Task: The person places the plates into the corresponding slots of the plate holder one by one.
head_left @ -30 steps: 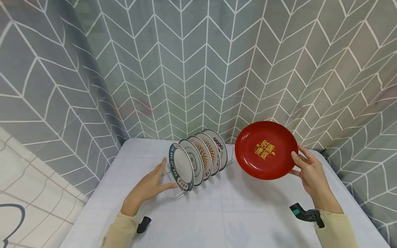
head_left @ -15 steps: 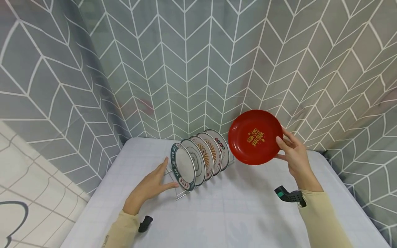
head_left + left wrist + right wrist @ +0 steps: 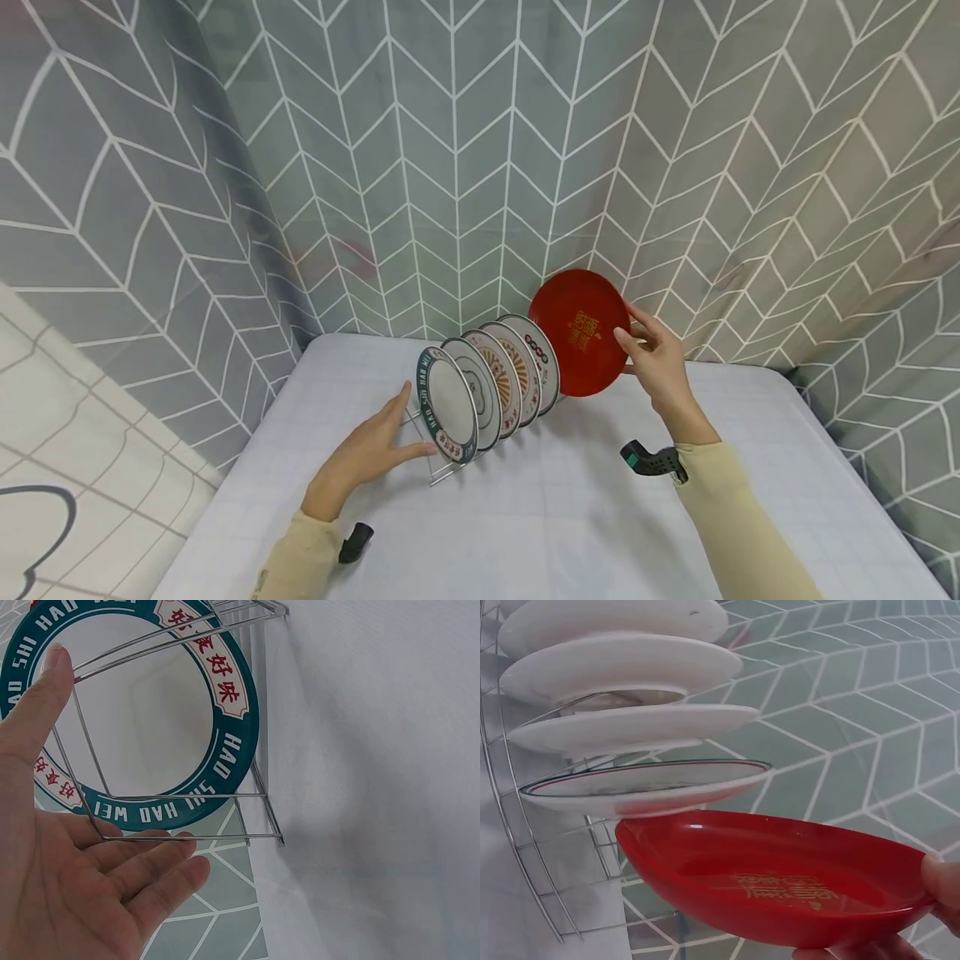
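Observation:
My right hand [image 3: 660, 367] grips a red plate [image 3: 570, 367] with gold characters by its right edge, thumb on the front face. It stands tilted behind and right of the last white plate [image 3: 551, 379] in a wire dish rack [image 3: 225, 837]. In the right wrist view the red plate [image 3: 697, 859] is close beside that white plate, over the rack's end wires; whether they touch I cannot tell. At the rack's near left end my left hand [image 3: 367, 450] spreads thumb and fingers against the wire frame, beside a green-rimmed plate [image 3: 448, 408].
Several white patterned plates [image 3: 480, 400] lean in a row in the rack. A white cloth [image 3: 525, 533] covers the table. Grey curtains [image 3: 487, 167] with white lines hang behind and at both sides. Wrist bands [image 3: 648, 460] sit on both arms.
My right hand has carried the red plate leftward to the rack's far right end, turning its face more edge-on. My left hand has stayed at the rack's left end.

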Demonstrator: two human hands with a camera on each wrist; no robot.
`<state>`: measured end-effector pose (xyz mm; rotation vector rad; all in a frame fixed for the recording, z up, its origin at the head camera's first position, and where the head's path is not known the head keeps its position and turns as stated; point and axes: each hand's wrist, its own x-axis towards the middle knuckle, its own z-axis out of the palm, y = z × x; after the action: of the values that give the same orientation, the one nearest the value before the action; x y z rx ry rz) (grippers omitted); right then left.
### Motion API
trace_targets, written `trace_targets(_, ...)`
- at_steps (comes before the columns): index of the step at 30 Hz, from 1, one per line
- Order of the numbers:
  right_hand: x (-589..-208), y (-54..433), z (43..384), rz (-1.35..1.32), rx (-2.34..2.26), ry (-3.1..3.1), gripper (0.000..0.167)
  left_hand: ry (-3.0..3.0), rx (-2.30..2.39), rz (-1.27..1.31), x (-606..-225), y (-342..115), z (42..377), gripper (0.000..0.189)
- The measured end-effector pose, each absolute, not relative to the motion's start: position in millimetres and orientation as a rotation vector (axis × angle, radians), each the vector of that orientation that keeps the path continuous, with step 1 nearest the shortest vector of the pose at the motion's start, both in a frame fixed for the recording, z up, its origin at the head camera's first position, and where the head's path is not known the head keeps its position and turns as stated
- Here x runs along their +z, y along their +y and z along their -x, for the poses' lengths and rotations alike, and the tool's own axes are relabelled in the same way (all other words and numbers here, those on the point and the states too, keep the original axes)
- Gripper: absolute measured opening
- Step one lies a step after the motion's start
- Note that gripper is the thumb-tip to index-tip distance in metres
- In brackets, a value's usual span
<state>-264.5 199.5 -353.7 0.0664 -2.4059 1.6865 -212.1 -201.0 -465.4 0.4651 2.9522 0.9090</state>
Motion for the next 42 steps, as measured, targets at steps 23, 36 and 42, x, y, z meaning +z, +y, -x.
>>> trace_targets(23, -385, 136, 282, -0.202, 1.451, -2.569, 0.046, 2.936, 0.94, -0.459, -464, -202, 210, 0.113)
trace_targets(36, -399, 139, 282, -0.24, 1.38, -2.507, 0.048, 2.941, 0.917, -0.454, -461, -200, 212, 0.114)
trace_targets(42, -409, 143, 278, -0.244, 1.354, -2.494, 0.049, 2.941, 0.93, -0.442, -466, -199, 211, 0.115)
